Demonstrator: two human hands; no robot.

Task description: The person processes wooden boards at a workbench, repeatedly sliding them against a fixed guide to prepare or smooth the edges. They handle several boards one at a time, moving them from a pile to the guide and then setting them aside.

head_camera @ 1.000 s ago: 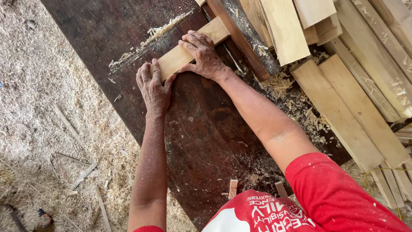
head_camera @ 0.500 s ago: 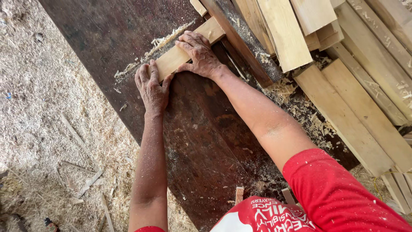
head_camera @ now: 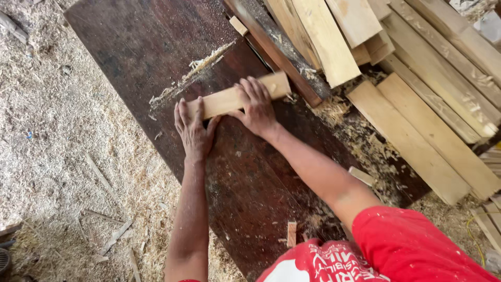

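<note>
A short pale wooden board [head_camera: 228, 98] lies flat on a dark brown table top [head_camera: 135, 47]. My left hand [head_camera: 193, 130] presses flat on the board's near left end, fingers spread. My right hand [head_camera: 257, 107] lies over the board's middle, fingers curled across it. The board's right end touches a dark rail [head_camera: 276, 57] that runs along the table. A line of wood shavings [head_camera: 190, 73] lies on the table just beyond the board.
A stack of pale planks [head_camera: 334, 42] lies past the rail at the top right, with longer boards [head_camera: 428, 136] to the right. Sawdust [head_camera: 360, 141] piles up beside them. The floor [head_camera: 52, 156] on the left is thick with shavings and thin sticks. Small offcuts [head_camera: 291, 233] lie near my body.
The view has shifted, so the board and both hands now sit lower in the picture. Both hands keep the same hold on the board, which stays against the rail.
</note>
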